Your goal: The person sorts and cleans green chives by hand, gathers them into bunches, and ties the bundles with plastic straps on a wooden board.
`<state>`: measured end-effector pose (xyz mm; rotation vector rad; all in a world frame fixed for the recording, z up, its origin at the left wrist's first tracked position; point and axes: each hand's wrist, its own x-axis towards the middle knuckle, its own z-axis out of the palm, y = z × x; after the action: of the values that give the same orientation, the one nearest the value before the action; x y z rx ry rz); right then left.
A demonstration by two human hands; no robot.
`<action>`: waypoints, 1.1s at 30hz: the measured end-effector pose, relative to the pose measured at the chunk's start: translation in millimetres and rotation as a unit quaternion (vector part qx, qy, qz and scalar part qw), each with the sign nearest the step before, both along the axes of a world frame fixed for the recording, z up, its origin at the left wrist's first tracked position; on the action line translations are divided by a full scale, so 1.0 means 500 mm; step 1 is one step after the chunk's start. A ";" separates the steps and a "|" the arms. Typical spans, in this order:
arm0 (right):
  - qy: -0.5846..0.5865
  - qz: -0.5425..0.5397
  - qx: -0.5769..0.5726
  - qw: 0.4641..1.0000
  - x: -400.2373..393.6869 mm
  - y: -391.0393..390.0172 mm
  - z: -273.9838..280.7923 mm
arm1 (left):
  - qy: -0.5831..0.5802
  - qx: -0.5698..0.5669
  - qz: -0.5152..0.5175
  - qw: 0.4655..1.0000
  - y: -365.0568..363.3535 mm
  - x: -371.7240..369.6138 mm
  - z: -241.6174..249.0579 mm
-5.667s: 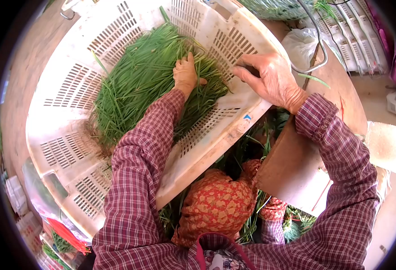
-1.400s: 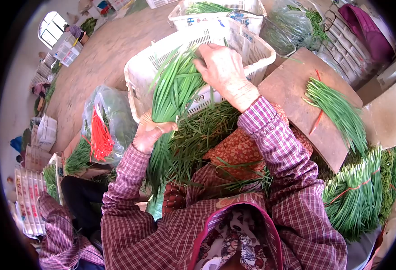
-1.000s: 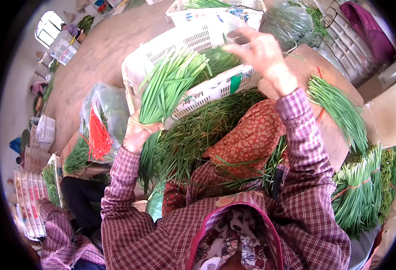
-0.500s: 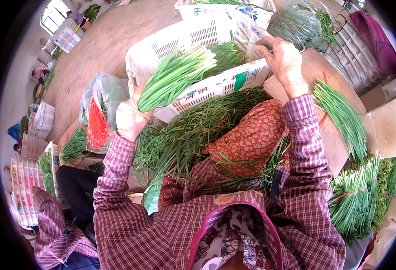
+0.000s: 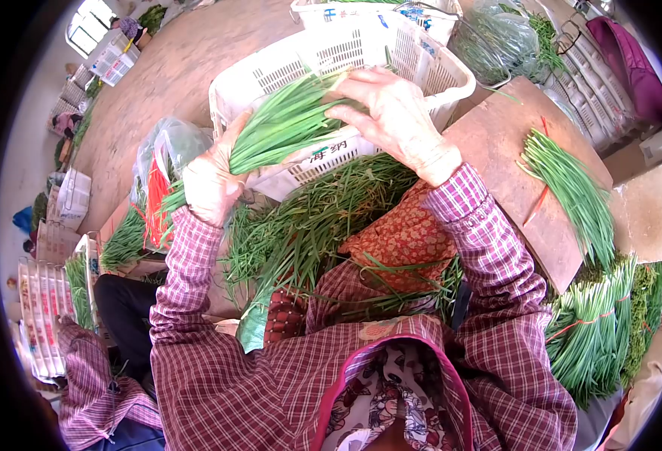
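My left hand point(image 5: 214, 177) is wrapped round a bunch of garlic chives point(image 5: 282, 128), whose leaf ends stick out behind the hand at lower left. At the pale stem end, my right hand point(image 5: 391, 113) closes its fingers and thumb on the same bunch. Both hands are over the near side of a white plastic crate point(image 5: 331, 56) with slotted walls. A heap of loose chives point(image 5: 331, 214) lies below, on my lap and partly over a red floral cloth point(image 5: 406, 240).
To the right, a board point(image 5: 496, 143) carries a smaller bunch of chives point(image 5: 571, 192) lying across a red tie. Tied bunches point(image 5: 590, 331) stand below it. Red ties point(image 5: 158, 203) hang from a plastic bag point(image 5: 173, 143) at left. Another white crate point(image 5: 376, 13) stands beyond.
My right hand has moved left and down from the crate's right rim to the stem end of the bunch. The bunch has shifted slightly in my left hand.
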<state>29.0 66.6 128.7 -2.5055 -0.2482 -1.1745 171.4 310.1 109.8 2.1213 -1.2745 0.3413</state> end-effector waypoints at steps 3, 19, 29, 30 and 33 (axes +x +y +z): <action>0.020 0.020 0.085 0.996 -0.002 -0.007 -0.015 | 0.024 -0.041 -0.029 0.998 0.004 0.020 -0.017; 0.212 -0.335 0.002 0.918 -0.118 -0.226 -0.101 | -0.323 0.080 0.076 0.940 0.055 0.021 0.025; 0.164 -0.009 0.006 0.986 0.019 -0.052 0.014 | -0.386 0.112 0.042 0.915 0.036 0.002 0.035; 0.191 -0.003 0.026 0.981 0.017 -0.037 0.022 | -0.386 0.112 0.041 0.915 0.035 0.000 0.037; 0.101 -0.053 -0.010 0.993 0.014 -0.057 -0.015 | -0.389 0.113 0.042 0.913 0.038 -0.003 0.041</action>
<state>36.0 38.2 121.4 -2.6592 -0.0751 -0.9498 170.1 329.0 130.3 2.3226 -1.7103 1.2225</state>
